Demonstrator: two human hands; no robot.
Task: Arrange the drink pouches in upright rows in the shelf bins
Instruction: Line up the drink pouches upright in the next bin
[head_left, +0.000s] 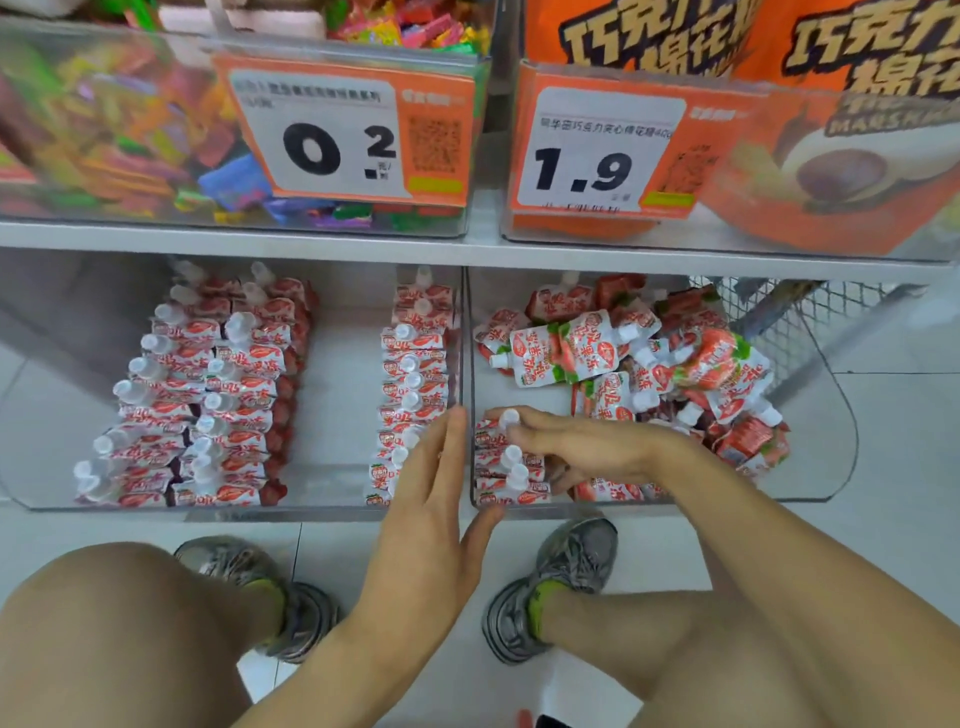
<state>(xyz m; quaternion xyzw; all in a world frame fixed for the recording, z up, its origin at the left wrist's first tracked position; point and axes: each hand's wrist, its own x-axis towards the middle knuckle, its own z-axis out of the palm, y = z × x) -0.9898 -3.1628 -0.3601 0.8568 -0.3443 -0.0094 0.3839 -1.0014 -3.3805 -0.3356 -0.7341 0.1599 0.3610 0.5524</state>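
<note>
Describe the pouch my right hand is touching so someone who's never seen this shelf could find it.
Start at the right-hand clear bin on the bottom shelf. Along its left wall stands a short upright row of pouches, beside a loose heap. The pouch is the rearmost in that row, its white cap under the right hand fingers.

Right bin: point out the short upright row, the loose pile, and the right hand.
upright row (511, 470), head view, a white cap
loose pile (582, 345), head view, top pouch's face
right hand (587, 447), head view, back of hand
</note>
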